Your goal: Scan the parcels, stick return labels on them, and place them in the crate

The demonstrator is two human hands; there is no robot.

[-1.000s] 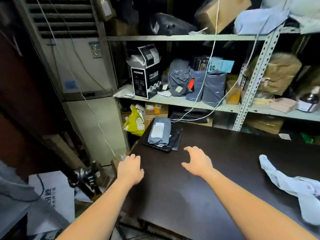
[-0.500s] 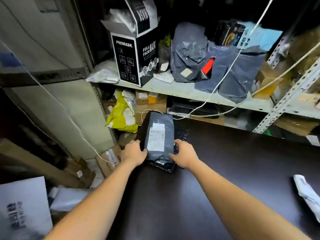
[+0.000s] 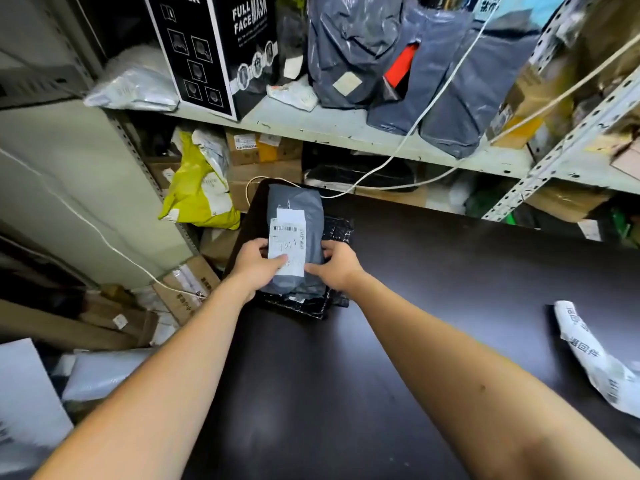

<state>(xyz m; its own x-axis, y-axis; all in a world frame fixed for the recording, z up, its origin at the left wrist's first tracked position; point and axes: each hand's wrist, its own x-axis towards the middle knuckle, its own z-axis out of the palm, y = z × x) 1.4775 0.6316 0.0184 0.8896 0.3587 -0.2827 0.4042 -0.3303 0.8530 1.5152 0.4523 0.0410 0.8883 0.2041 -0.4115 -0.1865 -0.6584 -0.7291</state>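
A grey parcel [image 3: 298, 244] is held at the far left corner of the dark worktop [image 3: 433, 341], where it lies on top of a flat black parcel [image 3: 313, 306]. A white label [image 3: 287, 245] with a barcode and handwriting is stuck to its upper face.

The near left edge of the grey parcel is gripped by the left hand [image 3: 254, 263]: the fingers [image 3: 257, 245] are curled round the side and the thumb is pressed onto the label. The right edge is gripped by the right hand [image 3: 337, 266], its fingers [image 3: 330, 252] bent against the side and its thumb laid across the grey wrapping just below the label. Both forearms are stretched out over the worktop.

A crumpled white printed strip [image 3: 595, 358] is seen near the right edge of the worktop, well apart from the parcels.

Behind the worktop a metal shelf [image 3: 346, 131] is loaded with a black box [image 3: 214, 53] marked FULL FACE MASK, several grey bags [image 3: 356, 46] and a pale bag [image 3: 135, 88] at the left end. A white cable [image 3: 433, 110] is draped down over the shelf edge to the back of the worktop. Below the shelf a yellow bag [image 3: 197, 192] is wedged beside cardboard boxes [image 3: 263, 157], and more boxes [image 3: 187, 289] are piled on the floor to the left.
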